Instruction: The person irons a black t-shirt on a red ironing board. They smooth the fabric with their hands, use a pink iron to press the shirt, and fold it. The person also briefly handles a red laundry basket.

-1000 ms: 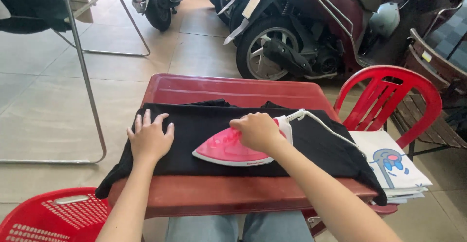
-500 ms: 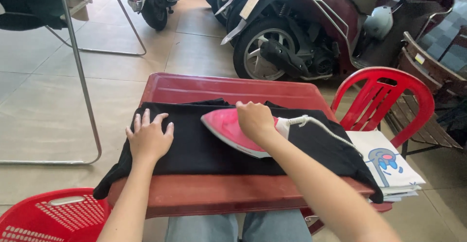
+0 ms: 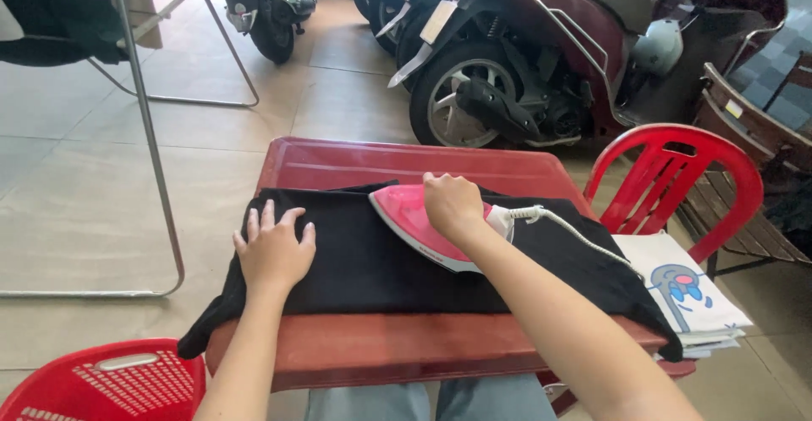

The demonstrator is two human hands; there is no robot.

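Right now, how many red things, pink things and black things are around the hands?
Red: 3 - red plastic table, red plastic chair, red plastic basket
Pink: 1 - pink steam iron, under the right hand
Black: 1 - black garment, under the left hand
Total: 5

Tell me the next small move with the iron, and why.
Probably glide the pink iron back toward the near edge of the black garment: it sits at the far edge under the right hand, while the left hand pins the cloth flat.
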